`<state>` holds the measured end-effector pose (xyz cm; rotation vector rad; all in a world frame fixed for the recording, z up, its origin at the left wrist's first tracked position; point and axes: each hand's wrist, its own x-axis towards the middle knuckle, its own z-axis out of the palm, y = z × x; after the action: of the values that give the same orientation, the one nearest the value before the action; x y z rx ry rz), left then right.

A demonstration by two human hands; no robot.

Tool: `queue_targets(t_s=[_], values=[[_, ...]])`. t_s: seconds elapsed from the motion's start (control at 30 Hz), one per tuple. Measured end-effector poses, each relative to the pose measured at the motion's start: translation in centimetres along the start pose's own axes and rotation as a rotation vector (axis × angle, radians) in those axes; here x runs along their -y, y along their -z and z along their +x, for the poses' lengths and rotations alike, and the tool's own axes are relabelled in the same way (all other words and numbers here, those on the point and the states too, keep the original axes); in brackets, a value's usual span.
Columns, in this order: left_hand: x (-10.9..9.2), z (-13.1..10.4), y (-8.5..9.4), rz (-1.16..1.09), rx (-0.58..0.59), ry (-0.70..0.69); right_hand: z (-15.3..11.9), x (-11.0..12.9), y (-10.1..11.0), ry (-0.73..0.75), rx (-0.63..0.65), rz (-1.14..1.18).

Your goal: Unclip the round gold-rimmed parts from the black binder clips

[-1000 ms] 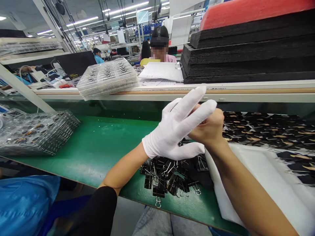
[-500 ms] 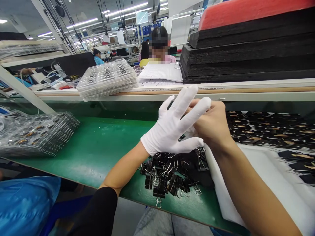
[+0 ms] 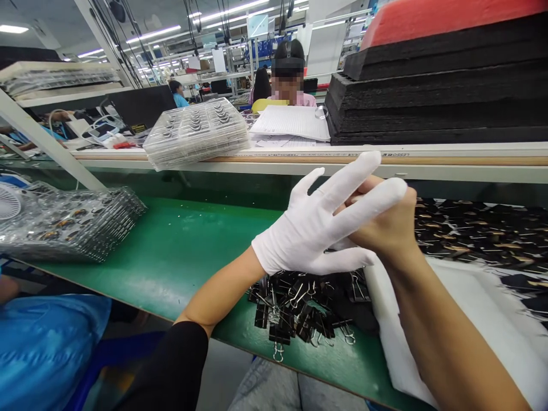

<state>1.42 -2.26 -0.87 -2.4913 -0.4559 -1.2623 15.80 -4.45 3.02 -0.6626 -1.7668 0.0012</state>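
My left hand [image 3: 319, 225] wears a thin white glove, with its fingers and thumb spread apart. Bare and curled, my right hand [image 3: 387, 220] is just behind and to the right of the gloved fingers, which hide its fingertips. A bit of white material shows below the right hand, between the gloved thumb and index finger; what the right hand grips is hidden. Beneath both hands lies a heap of black binder clips [image 3: 280, 331] with silver wire handles, on the green table top [image 3: 192, 245].
White padded sheeting [image 3: 411, 342] lies beside the clips, with rows of small black parts [image 3: 479, 228] behind it. Clear plastic trays [image 3: 85, 222] are stacked at left, others [image 3: 197, 134] on the shelf. Black foam slabs [image 3: 436, 105] stand right. A blue-clothed person [image 3: 47, 348] sits at left.
Both hands have shifted to the right together, the gloved fingers tilting further rightward. The whole view has also moved slightly. The binder clips lie as before.
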Motion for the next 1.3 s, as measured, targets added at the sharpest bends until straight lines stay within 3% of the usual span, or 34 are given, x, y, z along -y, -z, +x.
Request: queue_targets(t_s=[0.13, 0.37, 0.57, 0.63, 0.77, 1.0, 1.17, 1.3], values=[[0.6, 0.2, -0.4, -0.036, -0.041, 0.027, -0.2, -0.4, -0.5, 0.014, 0.023, 0.037], [1.7, 0.4, 0.3, -0.136, 0.002, 0.15, -0.2, -0.1, -1.5, -0.395, -0.038, 0.244], [1.4, 0.5, 0.2, -0.119, -0.053, 0.035, -0.1, -0.1, -1.1, -0.553, -0.027, 0.433], [1.4, 0.4, -0.3, -0.132, -0.051, 0.044, -0.1, -0.3, -0.9, -0.522, -0.004, 0.413], [1.1, 0.2, -0.5, -0.141, -0.013, 0.073, -0.2, -0.7, -0.3, -0.28, 0.035, 0.19], [-0.3, 0.6, 1.5, -0.216, 0.07, 0.114, 0.0, -0.8, -0.5, 0.027, 0.084, 0.14], [0.5, 0.6, 1.4, -0.242, 0.063, 0.117, -0.1, -0.9, -1.2, -0.074, -0.007, 0.102], [1.5, 0.4, 1.0, -0.297, 0.003, 0.111, 0.0, -1.0, -0.8, -0.181, 0.004, 0.049]])
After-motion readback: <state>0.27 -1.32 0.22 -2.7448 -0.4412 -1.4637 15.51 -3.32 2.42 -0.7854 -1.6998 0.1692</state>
